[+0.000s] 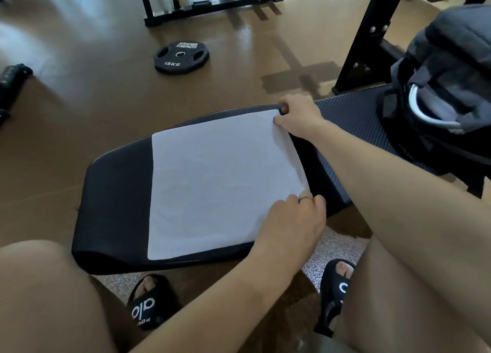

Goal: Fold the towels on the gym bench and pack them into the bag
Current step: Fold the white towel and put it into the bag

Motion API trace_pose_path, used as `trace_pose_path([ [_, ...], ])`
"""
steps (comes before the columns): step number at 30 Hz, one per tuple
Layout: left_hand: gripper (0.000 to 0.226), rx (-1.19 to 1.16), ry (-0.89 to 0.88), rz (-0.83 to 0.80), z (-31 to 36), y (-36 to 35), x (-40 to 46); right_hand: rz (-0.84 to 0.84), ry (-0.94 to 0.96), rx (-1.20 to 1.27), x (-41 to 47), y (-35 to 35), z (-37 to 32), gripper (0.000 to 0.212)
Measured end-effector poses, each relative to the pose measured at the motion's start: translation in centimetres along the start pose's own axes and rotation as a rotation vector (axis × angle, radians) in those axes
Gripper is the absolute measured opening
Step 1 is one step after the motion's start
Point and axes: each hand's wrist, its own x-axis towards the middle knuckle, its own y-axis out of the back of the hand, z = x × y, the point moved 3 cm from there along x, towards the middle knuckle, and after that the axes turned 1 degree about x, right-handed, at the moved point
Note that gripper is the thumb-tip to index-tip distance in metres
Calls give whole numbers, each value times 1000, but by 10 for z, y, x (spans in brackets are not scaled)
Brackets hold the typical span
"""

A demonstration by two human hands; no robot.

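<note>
On the bench (114,193), both hands pinch the towel (220,182) — right hand (297,116) far corner, left hand (292,219) near.

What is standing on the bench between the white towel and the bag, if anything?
Nothing visible. Both hands, left and right, pinch the towel at its right edge. Only bare bench padding lies between that edge and the bag, whose mouth looks open.
</note>
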Motion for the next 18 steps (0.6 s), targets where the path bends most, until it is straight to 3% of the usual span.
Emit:
trace_pose_path([
  [4,32,-4,16,-19,2,4,0,-5,-37,-67,7,-2,-6,25],
  [7,31,-123,41,22,-3,6,-3,-23,-65,-41,12,-2,-10,10],
  [11,17,-356,187,139,-19,20,-15,-7,-96,192,14,2,-9,6],
  [18,15,-1015,536,88,-65,45,-67,123,-79,561,4,13,-36,18],
])
